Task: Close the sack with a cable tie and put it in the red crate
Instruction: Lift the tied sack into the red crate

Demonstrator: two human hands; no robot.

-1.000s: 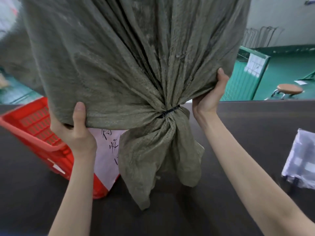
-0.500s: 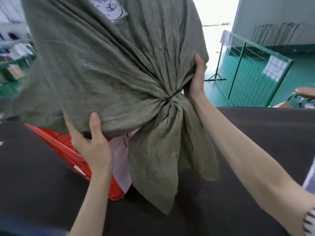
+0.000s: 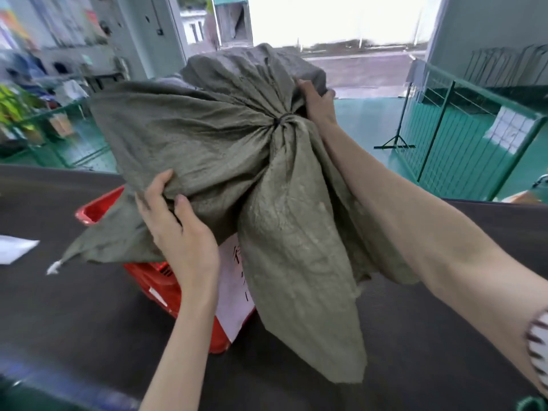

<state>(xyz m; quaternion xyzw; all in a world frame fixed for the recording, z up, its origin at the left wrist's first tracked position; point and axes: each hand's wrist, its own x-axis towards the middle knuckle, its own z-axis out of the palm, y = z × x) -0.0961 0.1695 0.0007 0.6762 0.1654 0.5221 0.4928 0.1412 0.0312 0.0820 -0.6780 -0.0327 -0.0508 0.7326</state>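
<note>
A full olive-green sack lies on its side over the red crate, covering most of it. A black cable tie cinches the sack's neck, and the loose mouth of the fabric hangs down toward me. My left hand grips the sack's lower edge near the crate. My right hand holds the sack's far upper side, just right of the tie. A white label with dark writing shows on the crate's near wall.
The crate stands on a dark table. A white paper lies at the table's left edge. Green metal railings stand beyond the table on the right, and cluttered shelves on the left.
The sack has dropped from high in front of me down onto the crate. Both hands moved lower and away with it, still gripping the fabric.
</note>
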